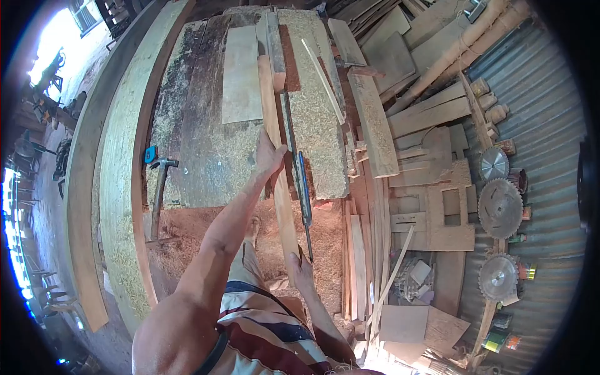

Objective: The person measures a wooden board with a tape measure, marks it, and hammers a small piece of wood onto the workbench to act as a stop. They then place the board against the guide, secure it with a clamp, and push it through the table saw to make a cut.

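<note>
A long, narrow wooden board (282, 206) runs from the workbench (206, 150) toward my body. My left hand (270, 156) grips it midway, the thumb lying across its face. Near the board's close end, my right hand (302, 270) is wrapped around its right edge, with some fingers hidden. Just right of the board lies a long dark metal bar with a blue strip (304, 187). A flat pale panel (242, 78) rests on the bench to the left of the board's far end, and a thick wooden block (275, 56) sits against that end.
On the left, a hammer (160, 194) and a blue tape measure (150, 154) lie beside long thick planks (122, 181). A thin stick (324, 81) and sawdust cover the bench's right side. Circular saw blades (500, 208) hang on the corrugated wall (550, 187); offcuts lean below.
</note>
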